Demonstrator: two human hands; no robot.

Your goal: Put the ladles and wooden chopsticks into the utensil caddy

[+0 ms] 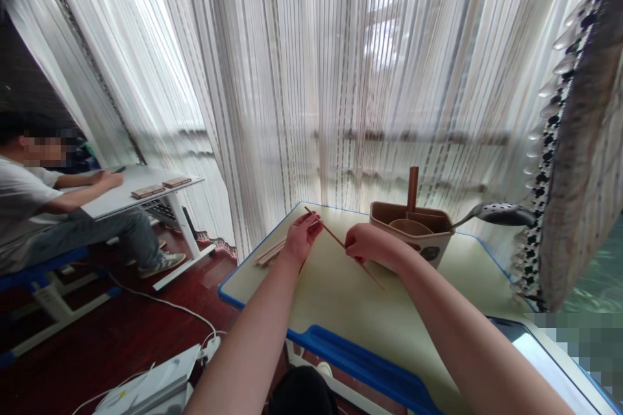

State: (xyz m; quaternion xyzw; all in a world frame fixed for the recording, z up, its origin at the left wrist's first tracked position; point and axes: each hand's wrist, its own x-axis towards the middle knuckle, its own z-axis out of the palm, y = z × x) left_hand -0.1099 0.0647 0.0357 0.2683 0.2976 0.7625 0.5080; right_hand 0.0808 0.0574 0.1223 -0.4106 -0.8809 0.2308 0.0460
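A thin brown wooden chopstick (pixel 333 234) slants over the desk between my two hands. My left hand (pixel 302 238) pinches it near its upper end. My right hand (pixel 361 243) grips it further down, and its lower end sticks out below the fingers. Left of my left hand, several lighter chopsticks (pixel 270 253) lie in a loose bunch on the desk, partly hidden by my wrist. Behind my right hand stands a brown and beige utensil caddy (pixel 440 248) with compartments. Brown chopsticks (pixel 413 189) stand upright in it, and a slotted metal spoon (pixel 503 213) leans out over its right side.
The pale desk (pixel 335 298) has a blue edge. A tablet-like device (pixel 545 363) lies at its right front. White curtains (pixel 302 78) hang behind. At the left, a person (pixel 29 207) sits at another table (pixel 111 198). A white cable (pixel 165 305) crosses the floor.
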